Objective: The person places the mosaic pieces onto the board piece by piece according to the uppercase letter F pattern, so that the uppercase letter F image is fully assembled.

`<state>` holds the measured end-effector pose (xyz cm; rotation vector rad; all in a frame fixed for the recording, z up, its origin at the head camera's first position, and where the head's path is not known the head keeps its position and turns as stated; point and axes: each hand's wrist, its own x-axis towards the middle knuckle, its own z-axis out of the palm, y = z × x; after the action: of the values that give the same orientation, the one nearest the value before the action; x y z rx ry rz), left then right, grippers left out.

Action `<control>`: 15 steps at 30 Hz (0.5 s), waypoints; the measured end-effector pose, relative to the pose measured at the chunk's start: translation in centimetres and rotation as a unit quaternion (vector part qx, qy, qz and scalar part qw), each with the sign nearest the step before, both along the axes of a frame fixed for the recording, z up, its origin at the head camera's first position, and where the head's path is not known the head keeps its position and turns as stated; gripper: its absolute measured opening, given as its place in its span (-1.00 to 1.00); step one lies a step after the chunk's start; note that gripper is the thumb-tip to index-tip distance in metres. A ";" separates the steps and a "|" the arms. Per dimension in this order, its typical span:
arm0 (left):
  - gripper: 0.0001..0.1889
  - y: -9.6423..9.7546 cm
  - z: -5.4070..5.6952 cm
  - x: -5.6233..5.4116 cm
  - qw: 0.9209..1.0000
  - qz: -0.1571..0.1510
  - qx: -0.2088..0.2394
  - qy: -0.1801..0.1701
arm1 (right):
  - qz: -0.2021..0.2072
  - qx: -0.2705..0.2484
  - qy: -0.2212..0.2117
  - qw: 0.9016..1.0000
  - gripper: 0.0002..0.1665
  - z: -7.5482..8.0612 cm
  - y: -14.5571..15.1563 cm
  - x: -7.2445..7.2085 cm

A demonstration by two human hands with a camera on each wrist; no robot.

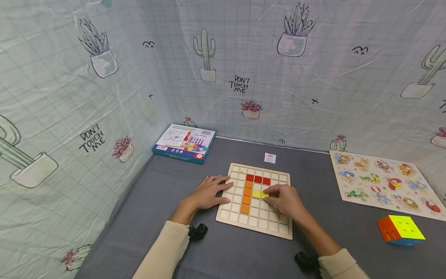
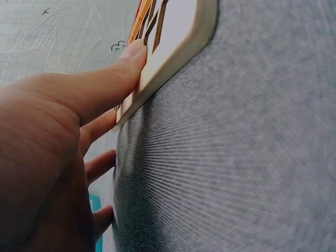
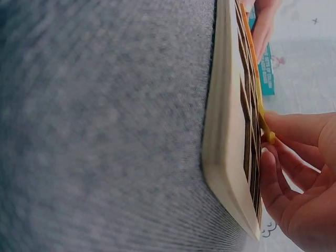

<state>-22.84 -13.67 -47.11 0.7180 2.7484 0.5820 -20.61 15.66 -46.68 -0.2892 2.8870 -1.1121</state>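
Observation:
A pale wooden grid board (image 1: 234,216) lies on the grey cloth. Red tiles (image 1: 258,179) form a short row near its far side, and a column of orange tiles (image 1: 246,200) runs toward the near side. One yellow tile (image 1: 256,193) sits in a cell right of the orange column. Just beside it, my right hand (image 1: 287,199) pinches another yellow tile (image 3: 270,137), tilted against the board in the right wrist view. With fingers spread, my left hand (image 1: 208,192) rests at the board's left edge, its thumb (image 2: 123,71) on the rim.
Behind the board lies a small printed card (image 1: 270,157). A boxed game (image 1: 184,143) is at the back left. On the right are an insect picture board (image 1: 383,182) and a coloured puzzle cube (image 1: 400,230). A patterned curtain (image 1: 223,97) hangs behind.

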 end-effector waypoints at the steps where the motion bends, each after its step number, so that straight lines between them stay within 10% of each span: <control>1: -0.33 0.0 0.0 0.0 1.000 0.001 0.001 0.000 | -0.001 0.001 0.002 1.000 -0.77 0.0 0.0 0.0; 15: -0.33 0.1 0.1 0.0 1.000 -0.001 0.000 0.001 | -0.007 0.007 0.003 1.000 -0.76 0.1 -0.1 0.0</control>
<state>-22.80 -13.61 -47.03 0.7208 2.7507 0.5804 -20.61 15.60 -46.61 -0.2716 2.9052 -1.0931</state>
